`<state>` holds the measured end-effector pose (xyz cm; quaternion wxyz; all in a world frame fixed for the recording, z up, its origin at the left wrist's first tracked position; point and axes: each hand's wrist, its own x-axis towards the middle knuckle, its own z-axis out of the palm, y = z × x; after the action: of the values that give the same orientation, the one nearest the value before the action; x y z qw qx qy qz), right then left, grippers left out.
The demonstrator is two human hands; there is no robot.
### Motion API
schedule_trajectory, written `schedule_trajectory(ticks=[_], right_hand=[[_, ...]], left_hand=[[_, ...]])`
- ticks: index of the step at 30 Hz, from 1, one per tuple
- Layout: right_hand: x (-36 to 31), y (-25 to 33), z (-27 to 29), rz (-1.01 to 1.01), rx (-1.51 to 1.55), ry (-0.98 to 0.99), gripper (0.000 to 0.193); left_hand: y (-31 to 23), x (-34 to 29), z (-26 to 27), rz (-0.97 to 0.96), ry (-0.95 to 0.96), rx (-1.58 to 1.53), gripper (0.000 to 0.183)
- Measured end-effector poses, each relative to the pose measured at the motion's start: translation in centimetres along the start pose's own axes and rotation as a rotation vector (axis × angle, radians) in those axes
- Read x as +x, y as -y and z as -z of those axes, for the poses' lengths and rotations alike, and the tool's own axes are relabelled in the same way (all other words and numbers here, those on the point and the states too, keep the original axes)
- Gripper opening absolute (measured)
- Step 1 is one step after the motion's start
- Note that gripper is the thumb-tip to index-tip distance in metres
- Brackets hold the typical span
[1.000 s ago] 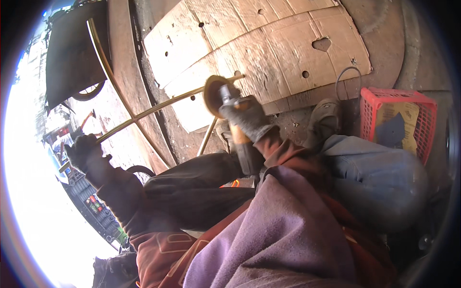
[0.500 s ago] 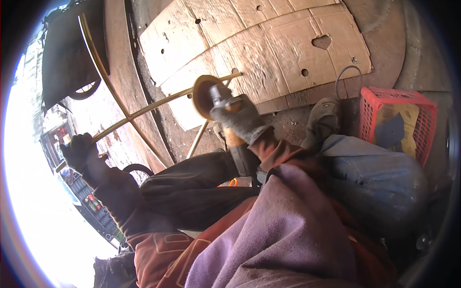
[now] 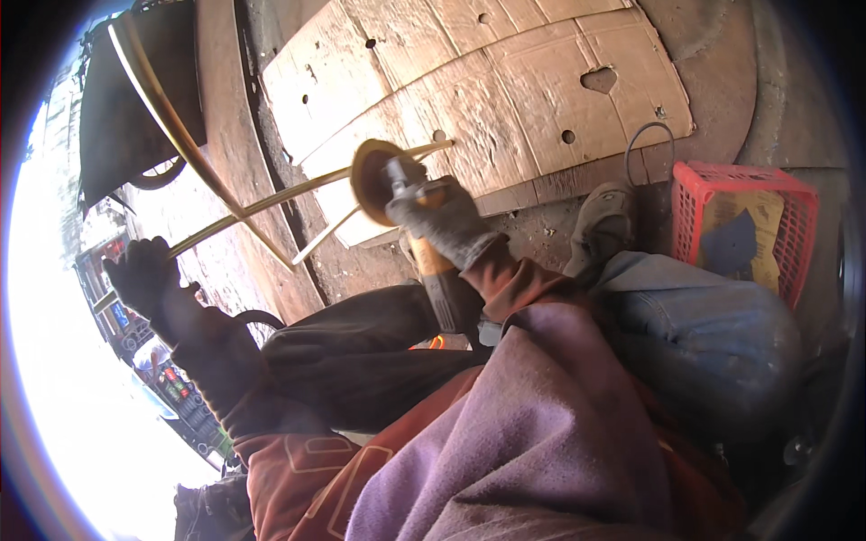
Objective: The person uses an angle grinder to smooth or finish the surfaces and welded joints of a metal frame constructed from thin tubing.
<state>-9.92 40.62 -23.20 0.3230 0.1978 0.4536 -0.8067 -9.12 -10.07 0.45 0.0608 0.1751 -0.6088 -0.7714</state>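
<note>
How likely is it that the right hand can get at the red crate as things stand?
Probably not directly: the right hand is closed around the angle grinder, and in this view the shoe lies between that hand and the red crate.

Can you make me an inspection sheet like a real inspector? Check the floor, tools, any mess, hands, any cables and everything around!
Surface: holed cardboard on a brown surface.
Things: gold-coloured metal frame; angle grinder, its round disc at one bar, contact unclear.
Clutter: red crate with flat sheets inside.
Hands: gloved left hand grips the frame; gloved right hand grips the grinder.
Cables: thin loop beside the crate, maybe a cable.
Surroundings: dark panel and part of a wheel, upper left; bright glare, left.
</note>
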Motion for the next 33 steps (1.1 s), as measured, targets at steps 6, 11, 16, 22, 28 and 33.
schedule_trajectory(ticks=[6, 11, 16, 22, 28, 33], right_hand=[[0.5, 0.4, 2.6, -0.126, -0.017, -0.004, 0.023], [0.7, 0.0, 3.5, -0.164, -0.140, -0.034, 0.029], [-1.0, -0.6, -1.2, 0.049, 0.002, 0.009, 0.023], [0.8, -1.9, 4.9, -0.032, 0.025, -0.103, 0.021], [-1.5, -1.3, -0.6, -0.073, -0.259, 0.103, 0.064], [-0.2, -1.4, 2.8, -0.124, -0.087, 0.009, 0.029]], left_hand=[[1.2, -1.0, -5.8, -0.124, -0.241, 0.170, 0.046], [-0.4, -2.1, -1.4, 0.005, 0.153, -0.165, 0.052], [1.4, -1.3, -9.9, -0.098, -0.077, -0.073, 0.044], [-2.8, -5.9, -9.3, -0.227, -0.623, -0.603, 0.037], [-1.4, -7.8, -1.6, -0.258, -0.465, -0.313, 0.029], [0.4, -7.9, 9.6, -0.261, -0.217, -0.114, 0.022]])
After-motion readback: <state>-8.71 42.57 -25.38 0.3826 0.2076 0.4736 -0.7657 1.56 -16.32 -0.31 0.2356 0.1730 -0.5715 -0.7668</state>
